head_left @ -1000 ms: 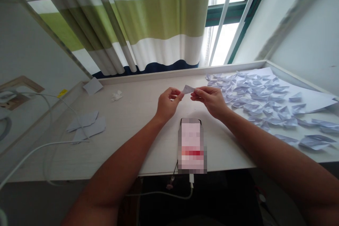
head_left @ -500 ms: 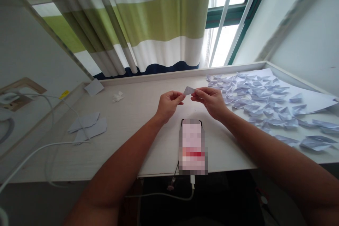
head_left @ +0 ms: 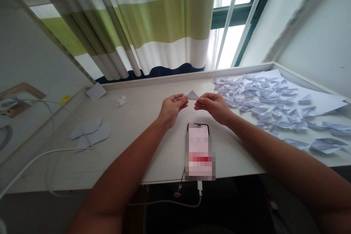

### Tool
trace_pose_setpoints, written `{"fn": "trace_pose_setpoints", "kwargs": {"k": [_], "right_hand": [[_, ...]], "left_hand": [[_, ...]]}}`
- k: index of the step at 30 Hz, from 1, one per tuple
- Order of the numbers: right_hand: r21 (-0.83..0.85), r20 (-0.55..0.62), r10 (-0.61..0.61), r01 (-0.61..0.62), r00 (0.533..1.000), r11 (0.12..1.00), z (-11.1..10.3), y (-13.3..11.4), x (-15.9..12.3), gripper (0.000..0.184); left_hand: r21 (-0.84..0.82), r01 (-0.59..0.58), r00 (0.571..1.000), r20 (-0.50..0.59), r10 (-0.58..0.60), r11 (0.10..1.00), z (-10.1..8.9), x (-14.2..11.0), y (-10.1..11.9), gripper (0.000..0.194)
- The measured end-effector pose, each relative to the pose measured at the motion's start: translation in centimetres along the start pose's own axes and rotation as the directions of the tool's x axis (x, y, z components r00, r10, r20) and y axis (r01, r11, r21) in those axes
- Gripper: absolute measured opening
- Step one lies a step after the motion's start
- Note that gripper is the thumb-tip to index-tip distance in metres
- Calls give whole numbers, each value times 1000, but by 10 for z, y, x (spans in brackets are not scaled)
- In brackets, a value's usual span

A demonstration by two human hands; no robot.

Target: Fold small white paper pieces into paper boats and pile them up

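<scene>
Above the tabletop (head_left: 131, 128), beyond the phone (head_left: 198, 150), pinching a paper triangle (head_left: 192, 95) by opposite corners with left hand (head_left: 170, 109) and right hand (head_left: 214, 106), near folded papers (head_left: 263, 110).

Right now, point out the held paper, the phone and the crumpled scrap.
Held paper (head_left: 192, 96): head view, middle of its face.
Phone (head_left: 199, 150): head view, middle of its screen.
Crumpled scrap (head_left: 121, 101): head view, its middle.

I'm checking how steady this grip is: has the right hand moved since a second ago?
Yes, slightly: the right hand has shifted left, away from the folded papers, which lie where they were.
</scene>
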State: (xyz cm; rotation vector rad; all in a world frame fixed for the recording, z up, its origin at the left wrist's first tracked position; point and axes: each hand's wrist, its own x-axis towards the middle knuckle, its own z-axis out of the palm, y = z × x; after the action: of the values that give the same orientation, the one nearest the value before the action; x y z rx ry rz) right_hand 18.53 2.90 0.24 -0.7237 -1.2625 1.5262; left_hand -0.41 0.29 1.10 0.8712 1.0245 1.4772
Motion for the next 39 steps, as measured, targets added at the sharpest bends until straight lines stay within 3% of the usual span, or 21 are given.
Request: {"fn": "trace_pose_setpoints", "kwargs": {"k": [3,6,8,10,13,16,20,23,26,32,36,39], "right_hand": [[15,-2,26,-26,1000,1000,-1,-1,0,34],[38,-14,56,-55,998,998,-3,-3,0,29],[66,-19,80,-79,997,995,-5,-5,1,25],[98,-19,103,-101,995,990,-7,-6,2,21],[108,-28,95,-91,995,990,-9,-5,4,20],[-13,-63,-20,20,998,1000,-7,-3,2,26],[-195,-69,-201,185,977,963,-2,1,-1,38],[-175,-20,-234,227,972,958,1,2,-2,48],[-169,12,-271,269,962,948,0,3,0,47],[-255,55,-254,259,966,931,-9,3,3,44],[-289,99,-216,236,971,928,-10,4,3,45],[-309,129,-215,245,968,919,-9,5,1,42]], "left_hand": [[72,-45,998,43,42,996,0,-2,0,29],[184,-255,966,86,242,949,-1,-3,-5,28],[287,-423,906,139,399,860,-4,-2,-7,25],[404,-579,814,248,525,708,-8,-1,-8,21],[497,-736,672,446,591,461,-14,2,-7,15],[538,-769,621,496,607,346,-16,3,-4,19],[566,-753,630,476,614,335,-13,1,-5,21],[556,-735,656,439,614,388,-10,-2,-8,18],[564,-701,697,412,587,437,-6,-6,-10,17],[596,-615,788,453,416,516,-11,-7,-3,27],[623,-626,780,484,397,469,-16,-1,0,31],[589,-645,764,522,380,487,-17,1,-3,36]]}}
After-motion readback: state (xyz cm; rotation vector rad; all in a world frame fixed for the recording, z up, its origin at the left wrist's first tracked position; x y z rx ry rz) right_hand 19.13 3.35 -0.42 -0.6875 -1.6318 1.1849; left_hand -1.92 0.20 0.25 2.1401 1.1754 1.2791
